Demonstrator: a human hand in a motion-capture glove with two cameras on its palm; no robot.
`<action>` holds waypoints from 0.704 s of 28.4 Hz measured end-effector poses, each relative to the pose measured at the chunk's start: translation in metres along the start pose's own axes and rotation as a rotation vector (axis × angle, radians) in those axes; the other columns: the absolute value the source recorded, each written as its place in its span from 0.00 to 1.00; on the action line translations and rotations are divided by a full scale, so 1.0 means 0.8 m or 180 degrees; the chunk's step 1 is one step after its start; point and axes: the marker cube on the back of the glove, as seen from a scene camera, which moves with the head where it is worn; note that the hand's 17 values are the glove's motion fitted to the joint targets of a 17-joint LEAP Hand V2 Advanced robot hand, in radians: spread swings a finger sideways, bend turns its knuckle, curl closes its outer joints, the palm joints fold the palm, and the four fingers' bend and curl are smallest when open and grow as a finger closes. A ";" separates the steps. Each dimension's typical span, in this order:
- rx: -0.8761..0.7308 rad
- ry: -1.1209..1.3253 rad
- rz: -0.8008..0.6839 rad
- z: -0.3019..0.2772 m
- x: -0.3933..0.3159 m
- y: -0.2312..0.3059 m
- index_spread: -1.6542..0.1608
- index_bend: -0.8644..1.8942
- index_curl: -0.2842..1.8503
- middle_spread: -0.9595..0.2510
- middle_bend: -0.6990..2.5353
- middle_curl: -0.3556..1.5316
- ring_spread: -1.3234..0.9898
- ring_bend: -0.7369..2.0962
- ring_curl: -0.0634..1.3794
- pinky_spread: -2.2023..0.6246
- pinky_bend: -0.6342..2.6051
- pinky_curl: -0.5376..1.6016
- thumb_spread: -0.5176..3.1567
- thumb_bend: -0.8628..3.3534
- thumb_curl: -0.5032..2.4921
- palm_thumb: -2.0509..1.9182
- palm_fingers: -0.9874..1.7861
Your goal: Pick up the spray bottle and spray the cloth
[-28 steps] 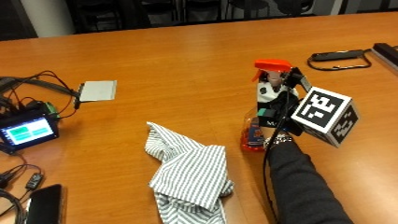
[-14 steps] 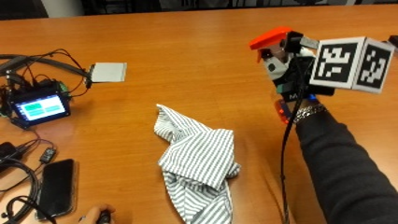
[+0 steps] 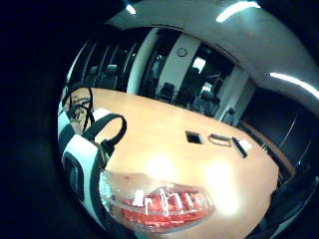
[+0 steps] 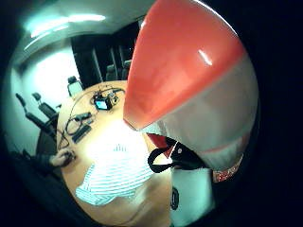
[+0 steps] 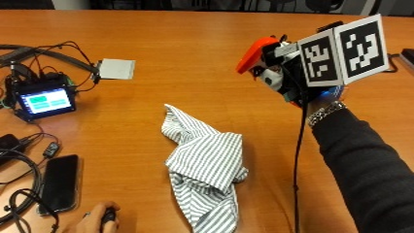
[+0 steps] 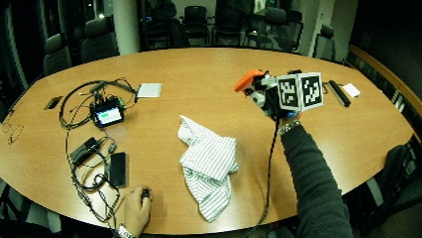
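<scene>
One gloved right hand (image 5: 294, 80) grips the orange-capped clear plastic spray bottle (image 5: 259, 54) aloft. Its nozzle points toward the crumpled striped cloth (image 5: 206, 167); next, I judge, comes squeezing the trigger.

Orange-topped clear plastic spray bottle (image 5: 262, 65): you can read no label on it.
Small black monitor with lit screen (image 5: 44, 100): green blocks show, but you cannot make out any words.
Flat grey square pad (image 5: 116, 69): no writing.
</scene>
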 end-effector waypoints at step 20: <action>-0.0566 0.0528 -0.1406 0.006 -0.069 0.064 0.76 0.38 0.39 0.62 0.41 0.48 0.48 0.54 0.37 0.66 0.37 0.45 0.35 0.20 0.39 0.71 0.86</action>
